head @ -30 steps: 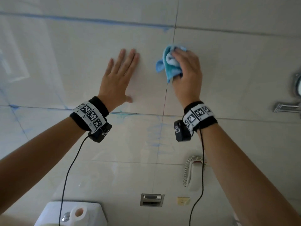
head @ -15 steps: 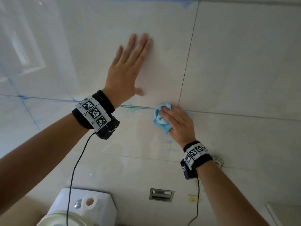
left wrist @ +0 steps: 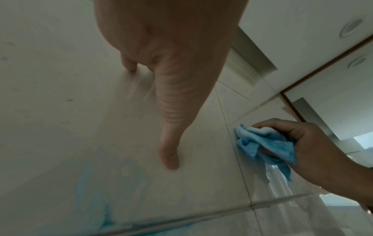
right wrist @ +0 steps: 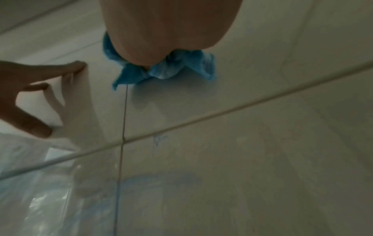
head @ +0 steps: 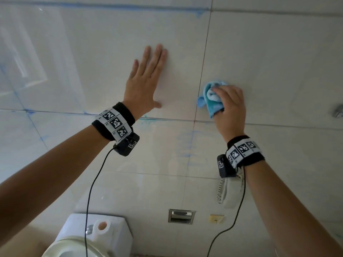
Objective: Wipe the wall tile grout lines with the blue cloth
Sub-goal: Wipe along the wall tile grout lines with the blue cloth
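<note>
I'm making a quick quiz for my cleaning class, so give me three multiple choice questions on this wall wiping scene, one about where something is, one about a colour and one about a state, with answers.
1. Where is the cloth on the wall?
A. On the vertical grout line, just above the horizontal one
B. On top of the toilet tank
C. Far left, by the window reflection

2. What colour are the smears along the horizontal grout line?
A. Red
B. Blue
C. Black

3. How is the left hand?
A. Curled round the cloth
B. Flat on the tile with straight fingers
C. Hanging away from the wall

Answers: 1 A, the right hand presses the bunched cloth over that line. 2 B, blue streaks follow the seam and the tile below. 3 B, its palm and fingers lie spread on the tile, holding nothing.
</note>
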Motion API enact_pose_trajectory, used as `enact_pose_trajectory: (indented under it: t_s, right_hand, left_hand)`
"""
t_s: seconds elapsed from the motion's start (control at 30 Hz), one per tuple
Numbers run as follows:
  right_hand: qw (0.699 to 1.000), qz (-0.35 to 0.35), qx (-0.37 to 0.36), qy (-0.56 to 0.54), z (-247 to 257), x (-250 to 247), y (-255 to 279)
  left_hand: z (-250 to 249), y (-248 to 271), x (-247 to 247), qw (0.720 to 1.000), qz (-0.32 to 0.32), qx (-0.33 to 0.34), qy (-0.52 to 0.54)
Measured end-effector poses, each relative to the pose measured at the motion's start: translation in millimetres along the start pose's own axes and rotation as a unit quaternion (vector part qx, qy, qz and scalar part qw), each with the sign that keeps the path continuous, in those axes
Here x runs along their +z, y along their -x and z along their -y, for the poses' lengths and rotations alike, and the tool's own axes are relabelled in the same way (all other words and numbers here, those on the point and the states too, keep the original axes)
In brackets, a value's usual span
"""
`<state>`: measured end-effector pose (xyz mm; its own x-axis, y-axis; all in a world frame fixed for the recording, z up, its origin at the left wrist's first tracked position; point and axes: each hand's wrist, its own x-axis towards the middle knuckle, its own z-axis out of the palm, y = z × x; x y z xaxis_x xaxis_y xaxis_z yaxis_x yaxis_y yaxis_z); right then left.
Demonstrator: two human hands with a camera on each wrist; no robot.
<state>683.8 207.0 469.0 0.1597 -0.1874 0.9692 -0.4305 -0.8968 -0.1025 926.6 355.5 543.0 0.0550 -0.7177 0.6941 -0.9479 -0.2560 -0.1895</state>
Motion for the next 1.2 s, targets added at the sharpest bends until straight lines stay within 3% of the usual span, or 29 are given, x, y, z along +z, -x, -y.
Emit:
enact_pose_trajectory:
  t_s: [0.1,0.3,0.43,0.63,0.87,1.2]
  right_hand:
    - [1.000,0.023,0.005,-0.019,2.4,12.1,28.1]
    - [0.982,0.187,0.016,-0.029,19.2,41.4,139.9]
    - [0.966,0.257,0.014,-0.010,29.5,32.1,171.6]
    - [0.983,0.107,0.146,-0.015,43.6,-0.6,128.6]
    - [0.969,0.049,0.243,0.002,43.8,-12.1,105.6]
    - [0.946,-0.152,0.280,-0.058,42.3,35.7,122.1]
  left_hand:
    - [-1.7,-0.7,4.0,1.000,-0.001,-0.005,-0.008]
    - [-0.7,0.5,4.1,1.000,-0.001,-0.007,-0.004]
    - [-2.7,3.1,2.0,1.000,0.001,-0.005,0.006]
    - [-16.1,15.5,7.8,1.000,0.005,-0.001,0.030]
    - [-42.6,20.3,24.2,0.999,-0.005,-0.011,0.052]
    - [-39.8,18.6,42.7,0.997,-0.051,-0.029,0.054]
